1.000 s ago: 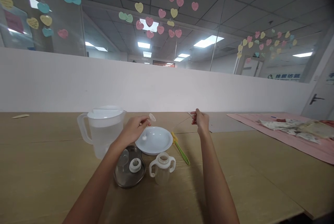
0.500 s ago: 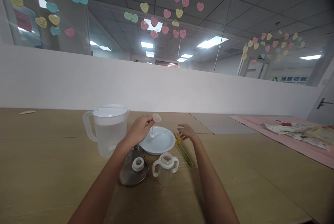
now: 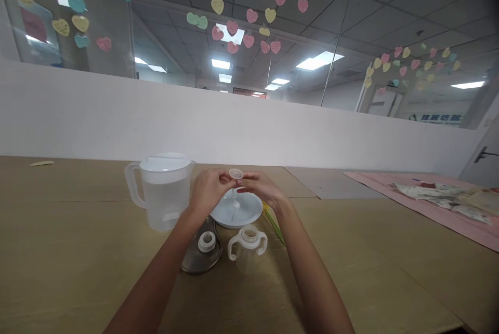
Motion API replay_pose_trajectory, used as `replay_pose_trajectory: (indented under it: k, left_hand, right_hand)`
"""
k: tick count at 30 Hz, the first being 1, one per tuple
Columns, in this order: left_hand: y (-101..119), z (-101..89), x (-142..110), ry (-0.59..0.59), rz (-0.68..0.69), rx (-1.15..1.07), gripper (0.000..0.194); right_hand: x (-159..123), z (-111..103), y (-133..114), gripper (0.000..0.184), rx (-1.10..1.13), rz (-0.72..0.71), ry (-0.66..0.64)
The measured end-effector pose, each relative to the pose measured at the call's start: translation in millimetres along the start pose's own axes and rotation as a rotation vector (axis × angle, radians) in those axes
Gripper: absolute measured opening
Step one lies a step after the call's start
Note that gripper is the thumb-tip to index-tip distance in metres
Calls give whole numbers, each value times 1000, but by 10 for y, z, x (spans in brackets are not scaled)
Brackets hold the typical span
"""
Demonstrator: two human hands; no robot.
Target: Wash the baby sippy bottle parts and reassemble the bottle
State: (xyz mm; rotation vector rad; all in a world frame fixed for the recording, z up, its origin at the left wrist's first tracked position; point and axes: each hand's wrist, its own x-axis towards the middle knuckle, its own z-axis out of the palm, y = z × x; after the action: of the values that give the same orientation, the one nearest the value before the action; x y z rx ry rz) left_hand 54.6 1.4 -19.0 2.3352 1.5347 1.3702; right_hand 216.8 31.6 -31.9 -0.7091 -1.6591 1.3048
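Above the white bowl [image 3: 218, 215], my left hand [image 3: 210, 187] pinches a baby bottle's straw piece [image 3: 236, 173], which has a clear round disc on top and a thin stem hanging down to a small weighted end. My right hand [image 3: 262, 187] meets it from the other side, its fingertips closed at the stem just below the disc. Nearer me stands an open baby bottle [image 3: 248, 251] with two white handles. A white bottle collar with its nipple [image 3: 207, 241] lies on a dark metal tray [image 3: 198, 262], left of the bottle.
A lidded clear pitcher [image 3: 166, 194] of water stands left of the bowl. A green-handled brush [image 3: 274, 226] lies to the bowl's right, partly behind my right wrist. Farther right, a pink cloth [image 3: 370, 182] carries several items. A white wall runs behind the table.
My right hand has moved left from beside the bowl and closed on the straw piece. My left hand still holds it, slightly farther right.
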Motion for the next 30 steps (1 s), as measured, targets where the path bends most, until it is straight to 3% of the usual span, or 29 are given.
replay_pose_trajectory:
  k: [3,7,11,16,20,22,26,30]
  left_hand:
    - [-34,10,5,-10,-17,168,25]
    - [-49,31,5,-20,-13,267,27]
    - [-38,-46,1,-127,-17,282,25]
    - [-167,-221,-33,-394,-96,320,16]
    - [-303,-198,-94,-725,-241,353,11]
    - [-334,-128,-120,-828,-302,356,13]
    - [-345,23,-148,-856,-352,401,15]
    - [-354,138,-171,-900,-354,413,24]
  right_hand:
    - [41,59,68,34,-6,17,22]
    - [103,135,145,32,45,10,155]
    - [179,6,266,33,15,-20,292]
    - [227,-325,524,37,-794,46,403]
    - [240,-414,756,25,-1042,118,388]
    - [269,-385,857,22,-1162,140,354]
    - [352,-268,1022,22,-1314,170,239]
    - [349,-222,1096,18,-1297,181,89]
